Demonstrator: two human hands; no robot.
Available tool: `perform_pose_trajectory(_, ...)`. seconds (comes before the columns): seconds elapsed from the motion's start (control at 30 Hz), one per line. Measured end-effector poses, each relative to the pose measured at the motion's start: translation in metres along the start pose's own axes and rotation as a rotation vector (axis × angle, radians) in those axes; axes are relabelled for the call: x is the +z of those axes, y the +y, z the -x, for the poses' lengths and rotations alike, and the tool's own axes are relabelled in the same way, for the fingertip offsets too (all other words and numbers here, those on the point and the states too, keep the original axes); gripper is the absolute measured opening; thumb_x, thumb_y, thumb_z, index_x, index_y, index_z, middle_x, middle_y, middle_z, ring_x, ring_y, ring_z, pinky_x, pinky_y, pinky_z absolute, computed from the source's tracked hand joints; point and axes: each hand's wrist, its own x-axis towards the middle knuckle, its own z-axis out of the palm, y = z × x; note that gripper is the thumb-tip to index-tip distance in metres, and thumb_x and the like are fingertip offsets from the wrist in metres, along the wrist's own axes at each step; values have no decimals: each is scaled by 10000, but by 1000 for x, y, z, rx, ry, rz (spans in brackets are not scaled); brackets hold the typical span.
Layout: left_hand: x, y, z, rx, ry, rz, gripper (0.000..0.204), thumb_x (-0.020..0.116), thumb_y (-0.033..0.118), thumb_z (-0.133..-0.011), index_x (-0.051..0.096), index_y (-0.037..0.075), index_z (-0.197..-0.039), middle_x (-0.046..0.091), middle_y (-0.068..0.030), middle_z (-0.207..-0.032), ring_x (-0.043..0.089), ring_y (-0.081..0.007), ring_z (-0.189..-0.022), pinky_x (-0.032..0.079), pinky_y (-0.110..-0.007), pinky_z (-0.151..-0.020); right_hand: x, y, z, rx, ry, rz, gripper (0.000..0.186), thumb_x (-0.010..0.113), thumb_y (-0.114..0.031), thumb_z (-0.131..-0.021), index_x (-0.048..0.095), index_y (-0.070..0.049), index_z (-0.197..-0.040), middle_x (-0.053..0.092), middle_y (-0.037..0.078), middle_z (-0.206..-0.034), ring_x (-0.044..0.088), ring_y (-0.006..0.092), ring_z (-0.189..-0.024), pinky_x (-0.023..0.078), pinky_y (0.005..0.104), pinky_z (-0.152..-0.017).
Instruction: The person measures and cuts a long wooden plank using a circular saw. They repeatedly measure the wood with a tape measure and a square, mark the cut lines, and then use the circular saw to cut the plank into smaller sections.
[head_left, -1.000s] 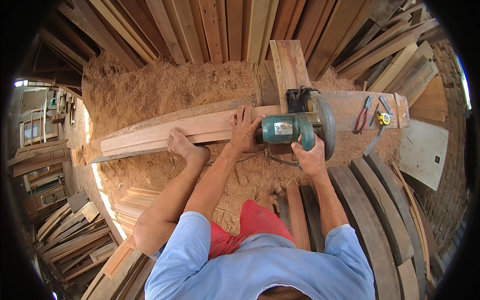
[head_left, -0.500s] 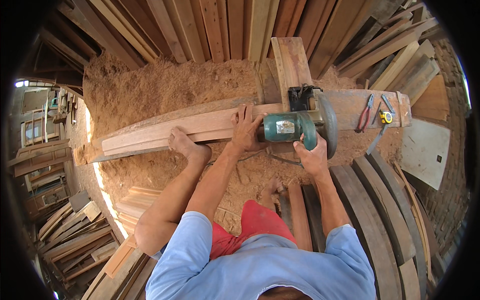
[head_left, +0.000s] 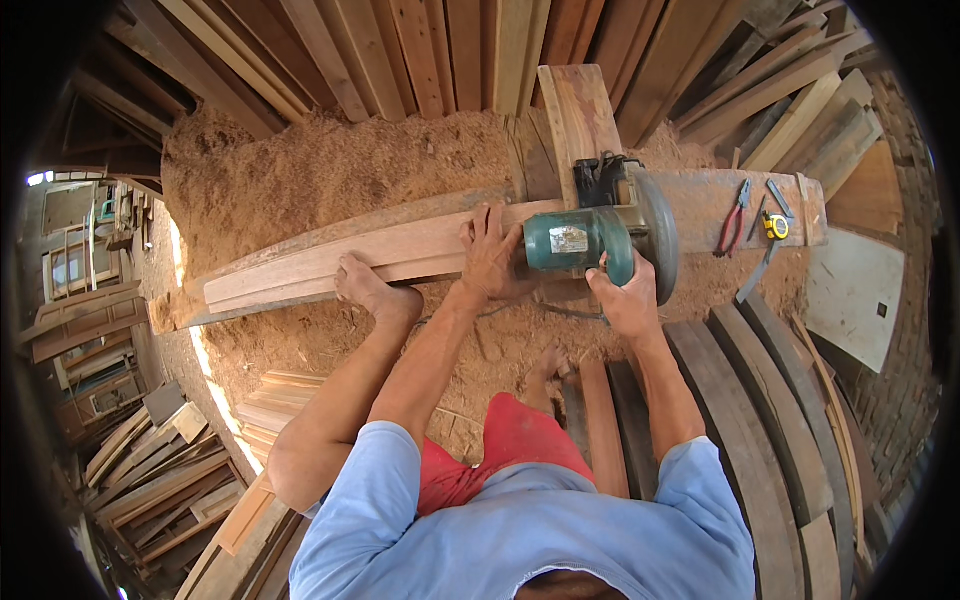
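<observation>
My left hand (head_left: 488, 258) grips a long pinkish plank (head_left: 290, 267), fingers bent over it just left of a teal power saw (head_left: 575, 238). My right hand (head_left: 628, 297) is closed on the saw's loop handle. The saw's large round guard (head_left: 658, 240) is at its right; the blade is hidden. An upright board (head_left: 588, 110) extends away behind the saw. My left bare foot (head_left: 372, 290) rests against the plank, which lies on a weathered beam (head_left: 680, 205). Red-handled pliers (head_left: 733, 218), a yellow tape measure (head_left: 775, 227) and small metal tools lie on the beam's right.
Sawdust (head_left: 270, 170) covers the ground. Timber planks (head_left: 420, 50) stand along the back. Curved dark boards (head_left: 730, 440) lie at my right, pale boards (head_left: 270, 410) at my left. Scrap wood and old frames (head_left: 85, 310) crowd the far left; a white panel (head_left: 850, 300) is at right.
The saw and my right hand have shifted slightly away from me, along with a small shift of the view. My left hand and foot keep their places on the plank.
</observation>
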Motion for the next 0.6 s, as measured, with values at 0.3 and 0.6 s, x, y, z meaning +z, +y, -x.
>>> perform_pose_trajectory(0.3, -3, 1, -1, 15, 0, 17, 1025, 907, 469, -472, 536, 92, -1350, 285, -270, -1514, 217, -480, -1423, 204, -637, -1066, -2, 16, -9, -45, -7, -3, 210, 720, -112, -826, 616, 7, -964, 577, 3, -810, 508, 84, -755, 476, 283, -706)
perform_pose_trajectory(0.6, -4, 2, -2, -24, -48, -21, 1199, 914, 532, -480, 400, 170, -1500, 276, -232, -1548, 193, -472, -1451, 177, -638, -1093, -2, 4, -18, 21, -27, 22, 231, 721, -132, -820, 636, 13, -978, 585, 6, -844, 518, 97, -800, 477, 292, -748)
